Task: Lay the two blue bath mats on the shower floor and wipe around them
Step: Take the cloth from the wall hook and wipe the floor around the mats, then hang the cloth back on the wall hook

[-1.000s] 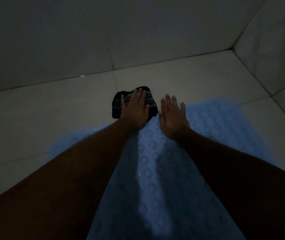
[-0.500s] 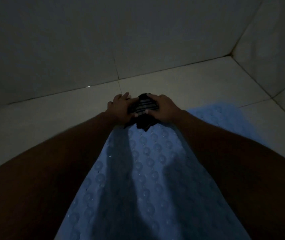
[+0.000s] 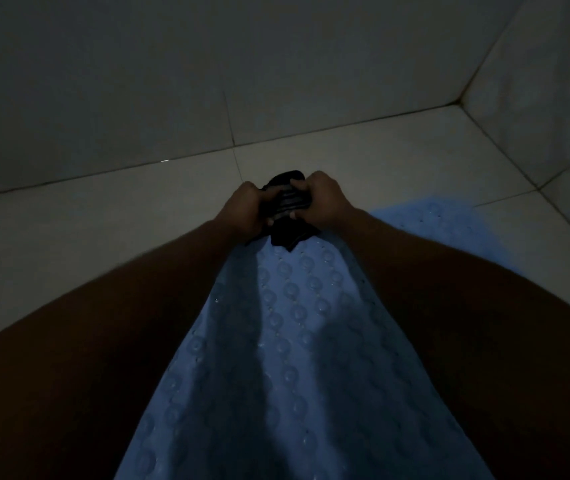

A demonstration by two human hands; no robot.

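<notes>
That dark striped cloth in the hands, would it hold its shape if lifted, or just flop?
Probably floppy: the cloth is bunched between the left hand and right hand, and a loose corner sags onto the mat. It looks light, since fingers alone gather it. Whether it is wet is hard to tell in this dim light.

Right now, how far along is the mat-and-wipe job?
Done: a blue mat lies flat on the tiled floor; whether it is one mat or two I cannot tell. In hand: both hands, left and right, grip the dark cloth at the mat's far edge. Left: wiping the floor around it.
</notes>
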